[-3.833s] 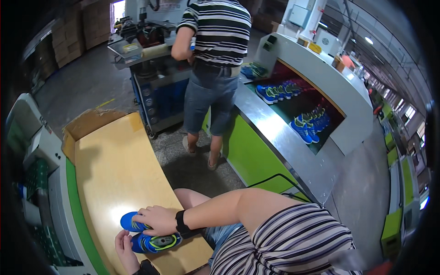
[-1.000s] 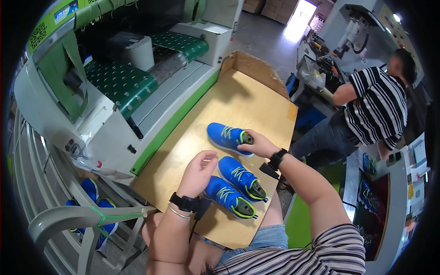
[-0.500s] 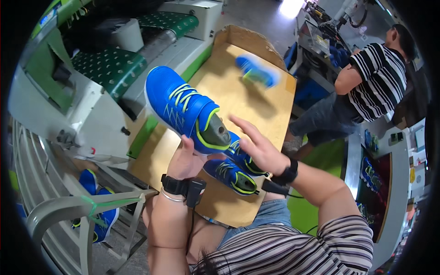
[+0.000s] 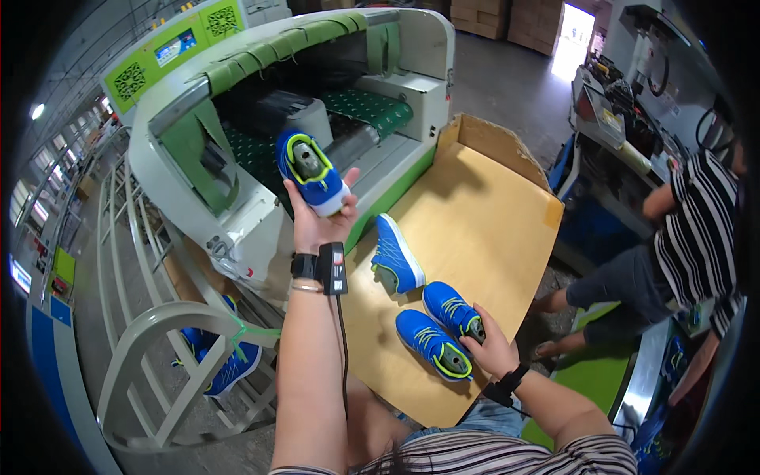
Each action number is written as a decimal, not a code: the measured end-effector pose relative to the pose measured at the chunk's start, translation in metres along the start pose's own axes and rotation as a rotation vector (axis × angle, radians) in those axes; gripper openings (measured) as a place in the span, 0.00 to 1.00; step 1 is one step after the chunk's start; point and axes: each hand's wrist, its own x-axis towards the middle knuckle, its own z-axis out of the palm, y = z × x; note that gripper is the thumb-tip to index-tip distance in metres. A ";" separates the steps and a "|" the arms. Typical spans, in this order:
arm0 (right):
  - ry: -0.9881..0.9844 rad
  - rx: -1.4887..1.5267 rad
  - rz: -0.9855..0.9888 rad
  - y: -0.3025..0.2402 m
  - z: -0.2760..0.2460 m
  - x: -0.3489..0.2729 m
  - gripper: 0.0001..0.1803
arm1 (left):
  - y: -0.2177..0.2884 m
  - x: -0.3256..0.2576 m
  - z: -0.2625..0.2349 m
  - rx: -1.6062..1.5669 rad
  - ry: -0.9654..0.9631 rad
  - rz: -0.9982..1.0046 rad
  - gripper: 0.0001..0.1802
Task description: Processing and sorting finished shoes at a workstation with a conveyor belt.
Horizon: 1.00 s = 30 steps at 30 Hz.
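Left hand [image 4: 317, 226] is raised in front of the green and grey conveyor machine [image 4: 261, 119], its fingers and thumb closed around the sole of a blue shoe [image 4: 310, 172] with a yellow-green collar. That shoe stands heel up above the palm, its opening turned toward the camera, and it sits just before the mouth of the machine, where a green studded belt [image 4: 368, 107] runs inward. A dark band and a small black device are strapped at the wrist below the hand. Right hand [image 4: 492, 348] rests low on the wooden tabletop [image 4: 483, 206], curled over the heel ends of a pair of blue shoes [image 4: 439, 332] that lie side by side with their toes pointing up and to the left; the fingers touch the nearer rims of both, though whether they actually grip them cannot be told. A fourth blue shoe [image 4: 393, 255] lies on its side just above that pair, apart from both hands and near the tabletop's edge beside the machine. A cardboard wall [image 4: 495, 146] stands along the far edge of the tabletop. To the lower left, another blue shoe [image 4: 226, 364] sits on a pale metal rack [image 4: 158, 348] below the machine. On the right, a person in a striped shirt [image 4: 701, 229] stands at another bench, well apart from the tabletop.
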 end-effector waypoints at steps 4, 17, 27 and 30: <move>0.018 0.044 -0.029 0.005 0.000 -0.002 0.40 | -0.005 0.022 -0.014 -0.024 0.198 0.201 0.43; 0.124 0.563 0.265 0.033 -0.035 0.013 0.30 | -0.032 -0.017 -0.033 0.069 0.226 0.150 0.28; 0.299 0.504 -0.167 -0.089 -0.076 0.222 0.30 | -0.086 -0.076 -0.100 0.126 0.449 -0.140 0.24; 0.307 0.409 -0.487 -0.160 -0.064 0.329 0.29 | -0.079 -0.074 -0.078 0.254 0.338 -0.139 0.26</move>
